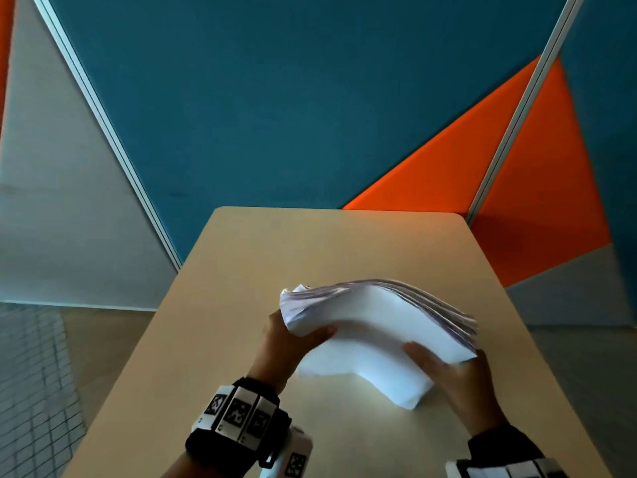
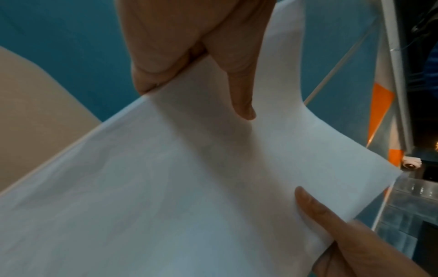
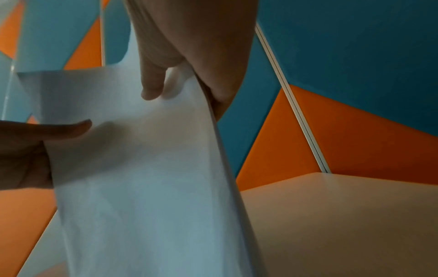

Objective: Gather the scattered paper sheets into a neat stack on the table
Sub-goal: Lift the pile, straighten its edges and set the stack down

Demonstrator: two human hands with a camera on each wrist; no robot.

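Observation:
A thick bundle of white paper sheets (image 1: 372,332) is held up on edge over the beige table (image 1: 262,257), its lower edge bowed and near the tabletop. My left hand (image 1: 293,339) grips the bundle's left end, thumb on the near face. My right hand (image 1: 448,370) grips the right end the same way. In the left wrist view my left hand (image 2: 201,75) pinches the paper sheets (image 2: 189,178), with the right thumb showing at the lower right. In the right wrist view my right hand (image 3: 180,75) pinches the paper sheets (image 3: 147,168). The top edges are fanned and uneven.
The table stands against partition walls of blue (image 1: 275,98), orange (image 1: 517,167) and grey panels. Tiled floor (image 1: 31,374) lies to the left. Bare tabletop shows beyond and around the bundle.

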